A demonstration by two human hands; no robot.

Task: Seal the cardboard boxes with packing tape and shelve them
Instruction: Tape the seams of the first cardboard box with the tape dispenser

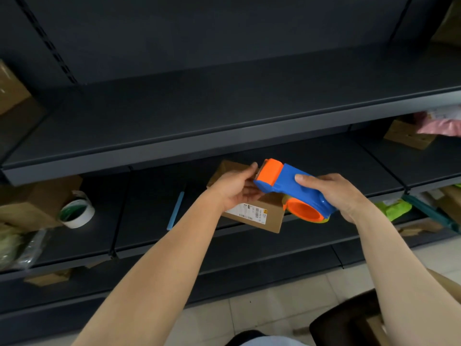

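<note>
Both hands are closed on the tape dispenser [287, 186] at frame centre — right hand [336, 193] wrapped round its blue body, left hand [234, 189] pinching its orange head; the cardboard box [262, 219] is seen just beneath, on the shelf [149, 221].

Bare upper shelf [224, 116] above box [259, 216]

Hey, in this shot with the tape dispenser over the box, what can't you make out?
Head view throughout.
Seam on the cardboard box: covered by the left hand and the tape dispenser.
Print on the label: too small to read.
Free end of the tape: hidden behind the left hand.
The pink package: cut off by the right edge.
The bag at far left: blurred.
</note>
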